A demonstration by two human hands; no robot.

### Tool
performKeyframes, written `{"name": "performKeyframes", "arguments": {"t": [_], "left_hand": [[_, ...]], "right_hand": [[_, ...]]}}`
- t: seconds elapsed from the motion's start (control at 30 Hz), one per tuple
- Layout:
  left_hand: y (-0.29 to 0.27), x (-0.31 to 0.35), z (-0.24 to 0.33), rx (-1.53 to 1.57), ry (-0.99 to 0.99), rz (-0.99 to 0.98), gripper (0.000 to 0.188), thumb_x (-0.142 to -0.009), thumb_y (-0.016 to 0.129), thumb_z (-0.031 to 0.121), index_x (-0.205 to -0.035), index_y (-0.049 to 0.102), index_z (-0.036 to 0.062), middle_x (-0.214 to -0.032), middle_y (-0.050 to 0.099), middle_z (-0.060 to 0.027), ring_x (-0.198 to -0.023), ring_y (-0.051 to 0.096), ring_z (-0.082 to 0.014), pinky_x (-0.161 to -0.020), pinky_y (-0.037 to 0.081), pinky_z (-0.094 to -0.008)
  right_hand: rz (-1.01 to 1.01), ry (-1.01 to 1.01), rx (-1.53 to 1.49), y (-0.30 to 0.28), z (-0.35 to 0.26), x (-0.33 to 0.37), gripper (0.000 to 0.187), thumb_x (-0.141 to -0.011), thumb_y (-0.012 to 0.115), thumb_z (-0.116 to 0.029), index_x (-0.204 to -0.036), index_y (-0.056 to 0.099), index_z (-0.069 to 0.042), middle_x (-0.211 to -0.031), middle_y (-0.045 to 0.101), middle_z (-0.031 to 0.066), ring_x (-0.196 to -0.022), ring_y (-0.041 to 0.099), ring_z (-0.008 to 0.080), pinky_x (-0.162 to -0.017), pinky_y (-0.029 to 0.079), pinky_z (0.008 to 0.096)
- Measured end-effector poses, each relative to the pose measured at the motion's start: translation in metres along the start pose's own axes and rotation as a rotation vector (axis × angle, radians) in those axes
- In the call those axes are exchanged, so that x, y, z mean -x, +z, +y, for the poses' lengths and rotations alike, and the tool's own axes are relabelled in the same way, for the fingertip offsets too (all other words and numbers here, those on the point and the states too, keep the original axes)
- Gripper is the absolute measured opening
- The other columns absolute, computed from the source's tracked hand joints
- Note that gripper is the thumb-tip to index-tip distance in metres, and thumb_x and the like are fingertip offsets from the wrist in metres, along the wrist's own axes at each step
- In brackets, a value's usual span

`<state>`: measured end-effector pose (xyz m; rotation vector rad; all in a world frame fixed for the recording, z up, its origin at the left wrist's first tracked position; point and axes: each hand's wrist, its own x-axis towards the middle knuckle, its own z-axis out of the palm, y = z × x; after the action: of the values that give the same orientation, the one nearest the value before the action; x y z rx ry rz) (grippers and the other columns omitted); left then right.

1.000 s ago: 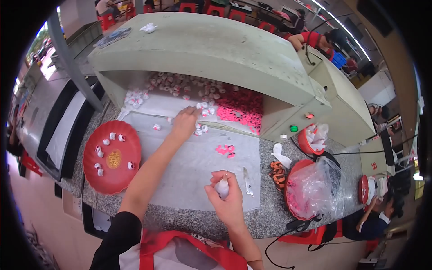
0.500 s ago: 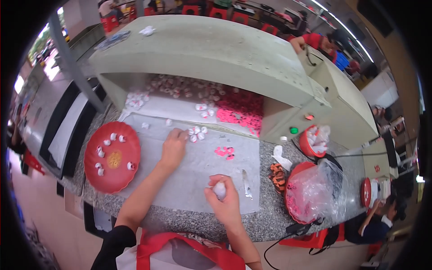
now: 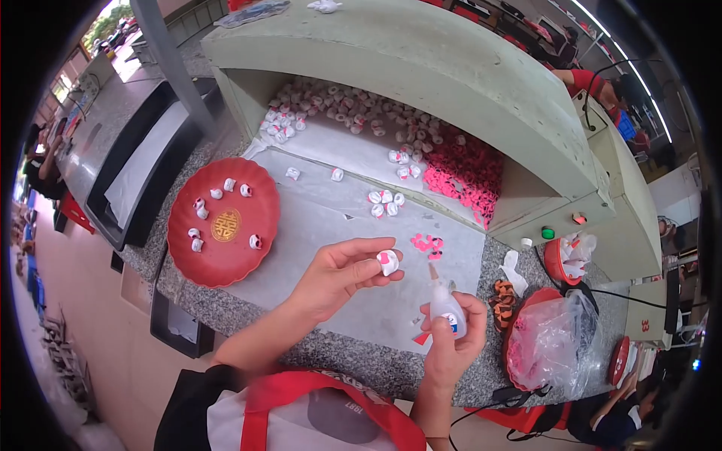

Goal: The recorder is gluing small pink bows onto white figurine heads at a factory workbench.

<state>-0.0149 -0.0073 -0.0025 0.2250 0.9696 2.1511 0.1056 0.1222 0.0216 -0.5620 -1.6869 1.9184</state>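
Between the thumb and fingers of my left hand (image 3: 331, 276), a small rounded white piece (image 3: 389, 261) with a pink patch is pinched above the paper sheet. My right hand (image 3: 455, 347) grips a white squeeze bottle (image 3: 447, 310) with a thin nozzle, which points up and slightly left. The bottle's tip is apart from the white piece. Beyond it lies a little cluster of flat pink pieces (image 3: 427, 242). Several similar white pieces (image 3: 386, 201) sit grouped farther back on the sheet, with two more to their left.
A red scalloped plate (image 3: 197, 259) holding several white pieces stands left. Heaps of white pieces (image 3: 361, 109) and pink pieces (image 3: 466, 180) fill the space under the pale cabinet (image 3: 421, 83). To the right are a plastic-covered red dish (image 3: 538, 338) and a red cup (image 3: 555, 261).
My left hand has come back from near the white group and now holds one piece. My right hand has lifted the bottle and turned it nozzle-up. The view has shifted.
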Motion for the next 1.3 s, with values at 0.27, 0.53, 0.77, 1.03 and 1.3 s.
{"name": "performKeyframes", "arguments": {"t": [0.27,0.53,0.77,1.03,1.3], "left_hand": [[0.0,0.0,0.0,0.046,-0.022,-0.021,0.041,-0.08,0.057,0.006,-0.119,0.044,-0.0001,-0.107,0.055,-0.0136,-0.088,0.059,-0.0198,-0.075,0.049,-0.0253],[0.012,-0.001,-0.003,-0.336,0.137,0.094,0.039,-0.075,0.058,-0.005,-0.112,0.048,-0.0025,-0.101,0.057,-0.0128,-0.092,0.058,-0.0171,-0.075,0.049,-0.0239],[0.018,0.003,-0.005,-0.706,0.546,0.075,0.033,-0.075,0.057,-0.009,-0.107,0.05,-0.005,-0.106,0.053,-0.0156,-0.093,0.056,-0.0182,-0.079,0.048,-0.0267],[0.023,0.006,-0.004,-0.617,0.52,0.091,0.031,-0.074,0.056,-0.012,-0.104,0.051,-0.0062,-0.105,0.051,-0.0156,-0.093,0.056,-0.0189,-0.08,0.048,-0.0274],[0.022,0.008,-0.002,-0.671,0.542,0.089,0.03,-0.073,0.057,-0.012,-0.102,0.052,-0.0067,-0.104,0.051,-0.0155,-0.093,0.056,-0.0186,-0.08,0.049,-0.0266]], "right_hand": [[0.271,-0.308,0.087,0.01,-0.007,0.007,0.034,-0.064,0.053,-0.017,-0.092,0.046,0.001,-0.086,0.044,0.0075,-0.07,0.046,0.0134,-0.064,0.041,0.0247],[0.159,-0.37,0.172,0.011,-0.008,0.015,0.037,-0.067,0.061,-0.024,-0.091,0.047,0.001,-0.087,0.045,0.0072,-0.076,0.045,0.0149,-0.069,0.038,0.0266],[0.032,-0.589,0.379,0.003,0.001,0.01,0.029,-0.065,0.062,-0.007,-0.089,0.052,0.004,-0.075,0.057,0.0125,-0.058,0.056,0.0172,-0.051,0.045,0.0251],[-0.014,-0.718,0.41,0.008,0.001,0.002,0.025,-0.066,0.061,-0.005,-0.088,0.052,0.004,-0.065,0.057,0.0122,-0.047,0.053,0.0185,-0.043,0.042,0.0264],[-0.033,-0.776,0.434,0.009,0.0,-0.002,0.025,-0.067,0.061,-0.005,-0.088,0.052,0.005,-0.065,0.056,0.0118,-0.045,0.052,0.0178,-0.041,0.04,0.026]]}}
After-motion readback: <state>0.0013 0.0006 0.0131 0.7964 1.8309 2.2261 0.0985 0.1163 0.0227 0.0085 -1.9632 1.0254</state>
